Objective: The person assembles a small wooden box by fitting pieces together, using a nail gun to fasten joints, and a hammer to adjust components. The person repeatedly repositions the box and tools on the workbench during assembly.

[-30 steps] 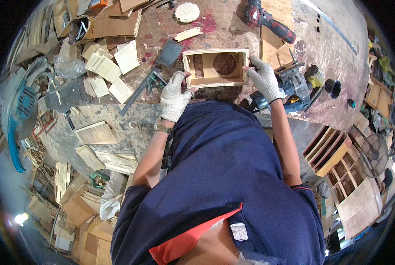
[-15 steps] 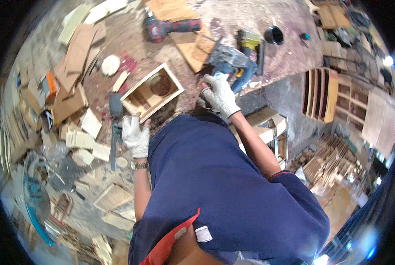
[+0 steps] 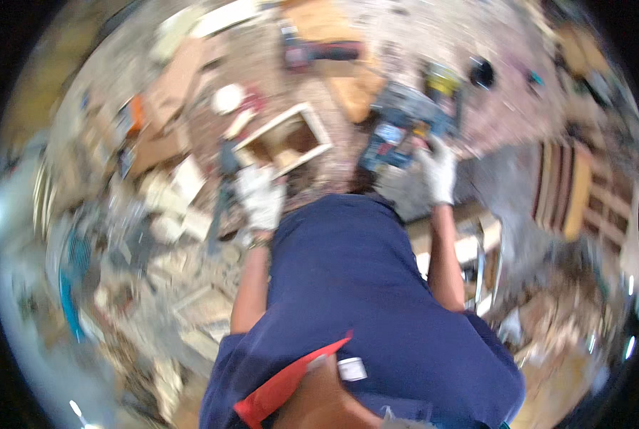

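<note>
Motion blurs the whole view. My left hand (image 3: 261, 198), in a white knit glove, is at the near left corner of a small open wooden box (image 3: 318, 126); its fingers overlap the box's edge but are smeared. To the right, my gloved right hand (image 3: 439, 170) has its fingers curled at the near right side of a blue and grey power tool (image 3: 398, 118), on the handle side. The tool's exact kind is too blurred to tell. Beside my left hand lies a long dark grey tool (image 3: 223, 204).
A red and black cordless drill (image 3: 323, 53) lies beyond the box near wooden boards (image 3: 355, 93). Past the power tool are a yellow-green tool (image 3: 442, 80) and a black cup (image 3: 482, 72). Wood offcuts (image 3: 176, 79) crowd the left. A slatted wooden piece (image 3: 562, 187) stands at right.
The whole view has shifted and blurred. My right hand has moved rightward along the power tool, which now sits turned and closer to me. My left hand remains at the box's corner.
</note>
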